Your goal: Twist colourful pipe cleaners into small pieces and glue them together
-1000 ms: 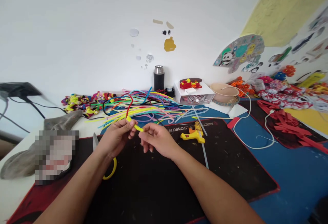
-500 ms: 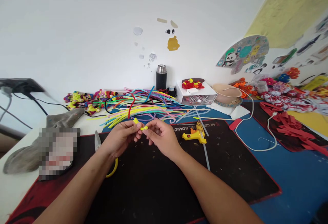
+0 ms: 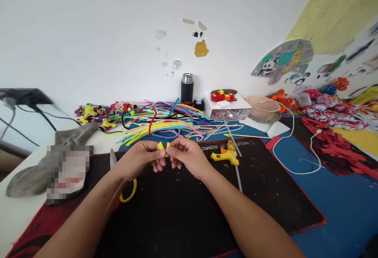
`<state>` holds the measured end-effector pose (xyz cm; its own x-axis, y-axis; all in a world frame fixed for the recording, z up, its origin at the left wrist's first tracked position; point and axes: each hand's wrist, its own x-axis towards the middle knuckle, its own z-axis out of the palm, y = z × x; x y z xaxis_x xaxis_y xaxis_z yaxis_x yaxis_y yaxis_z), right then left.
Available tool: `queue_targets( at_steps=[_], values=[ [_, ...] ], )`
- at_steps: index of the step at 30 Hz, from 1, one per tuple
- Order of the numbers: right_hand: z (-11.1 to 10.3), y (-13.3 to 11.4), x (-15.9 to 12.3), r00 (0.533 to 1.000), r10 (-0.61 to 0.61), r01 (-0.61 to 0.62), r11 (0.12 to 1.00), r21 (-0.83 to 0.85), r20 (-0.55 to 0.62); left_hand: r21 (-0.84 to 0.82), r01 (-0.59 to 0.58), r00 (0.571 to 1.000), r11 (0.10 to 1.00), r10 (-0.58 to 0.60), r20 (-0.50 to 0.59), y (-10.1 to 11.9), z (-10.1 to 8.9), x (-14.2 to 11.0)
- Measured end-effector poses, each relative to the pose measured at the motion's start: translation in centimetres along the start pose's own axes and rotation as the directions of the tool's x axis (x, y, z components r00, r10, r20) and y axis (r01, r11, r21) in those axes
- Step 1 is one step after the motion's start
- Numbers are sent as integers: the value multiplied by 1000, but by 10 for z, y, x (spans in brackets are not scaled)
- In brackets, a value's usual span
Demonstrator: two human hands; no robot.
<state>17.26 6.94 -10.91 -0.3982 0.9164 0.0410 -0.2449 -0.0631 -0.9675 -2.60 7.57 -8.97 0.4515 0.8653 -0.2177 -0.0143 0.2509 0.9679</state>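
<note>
My left hand [image 3: 141, 159] and my right hand [image 3: 187, 155] meet over the black desk mat [image 3: 183, 214]. Both pinch a short yellow pipe cleaner [image 3: 163, 147], bent into a small fold between the fingertips. Its two ends stick up just above my thumbs. A heap of colourful pipe cleaners [image 3: 165, 120] lies just beyond my hands. Yellow-handled scissors [image 3: 125, 189] lie on the mat under my left wrist, partly hidden by it.
A yellow glue gun [image 3: 225, 155] rests right of my hands, with a white cable [image 3: 292, 148] looping beyond. A black flask [image 3: 187, 88], a white box [image 3: 227, 108] and a bowl [image 3: 262, 106] stand by the wall. A grey cloth [image 3: 44, 167] lies left.
My hands have drawn together. The yellow pipe cleaner, stretched between them a second ago, is now folded short between my fingertips.
</note>
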Motion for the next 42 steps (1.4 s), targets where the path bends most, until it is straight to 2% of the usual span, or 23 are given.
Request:
queue_targets(
  at_steps=[6, 11, 15, 21, 24, 27, 30, 32, 36, 39, 42],
  values=[
    [3, 1, -2, 1000, 20, -21, 998, 57, 16, 34, -29, 997, 999, 27, 73, 2, 0, -2],
    [5, 1, -3, 998, 51, -54, 996, 76, 39, 59, 41, 985, 997, -51, 165, 6, 12, -4],
    [4, 0, -2, 998, 45, -48, 994, 100, 32, -34, 71, 987, 997, -65, 148, -2, 16, -1],
    [1, 4, -3, 988, 19, -38, 992, 121, 154, -204, 161, 967, 966, -113, 226, -11, 8, 0],
    [2, 5, -2, 994, 4, -20, 989, 148, 109, -246, 168, 970, 955, -116, 212, -8, 9, 0],
    [2, 5, 0, 1000, -8, 6, 987, 161, 9, -232, 135, 985, 963, -106, 133, -6, 10, 1],
    [2, 4, 2, 997, -6, 17, 989, 147, -79, -132, 57, 996, 990, -49, 70, -5, 8, 2],
    [2, 4, 3, 992, -11, 27, 991, 128, -123, 29, -20, 998, 999, 19, 52, -2, 7, 0],
    [2, 6, 3, 989, -13, 28, 995, 100, -148, 347, -126, 992, 929, 123, 32, 5, 9, -3],
    [2, 6, 2, 991, -15, 29, 994, 102, -134, 452, -173, 982, 875, 189, 10, 6, 13, -5],
    [3, 3, 1, 994, 9, 3, 993, 118, -106, 461, -193, 974, 866, 224, -13, 4, 13, -4]
  ],
)
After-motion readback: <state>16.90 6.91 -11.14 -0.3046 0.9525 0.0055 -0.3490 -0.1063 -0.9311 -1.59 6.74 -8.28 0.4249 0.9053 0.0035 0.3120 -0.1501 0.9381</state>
